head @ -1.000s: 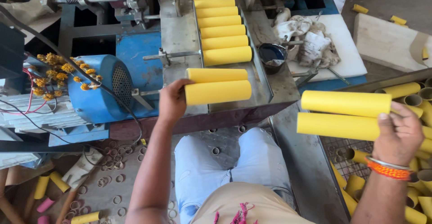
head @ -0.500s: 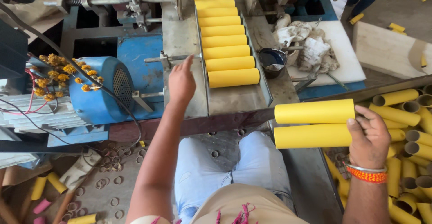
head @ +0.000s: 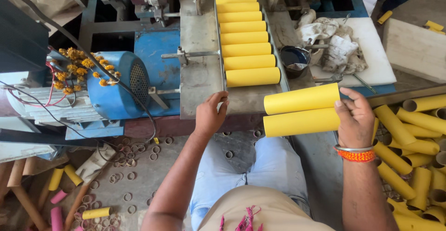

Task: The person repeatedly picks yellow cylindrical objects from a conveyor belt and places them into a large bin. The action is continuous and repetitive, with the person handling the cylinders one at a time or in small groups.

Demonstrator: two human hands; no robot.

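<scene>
My right hand (head: pixel 357 118) grips two yellow cardboard tubes (head: pixel 302 110), one above the other, held level just off the near right corner of the machine's metal feed tray (head: pixel 197 78). Several more yellow tubes (head: pixel 246 36) lie side by side in a row along the tray's channel. My left hand (head: pixel 209 115) is empty, with its fingers on the tray's near edge, just left of the channel and below the nearest tube (head: pixel 253 77).
A blue motor (head: pixel 116 89) with orange flowers stands to the left. A dark bowl (head: pixel 295 59) and rags (head: pixel 337 45) lie on a white board at right. A bin of yellow tubes (head: pixel 413 143) is at far right. Cut cardboard rings (head: pixel 125 166) litter the floor.
My left hand set its two tubes into the tray row and drew back to the near edge. My right hand carried its two tubes leftward from the bin toward the tray.
</scene>
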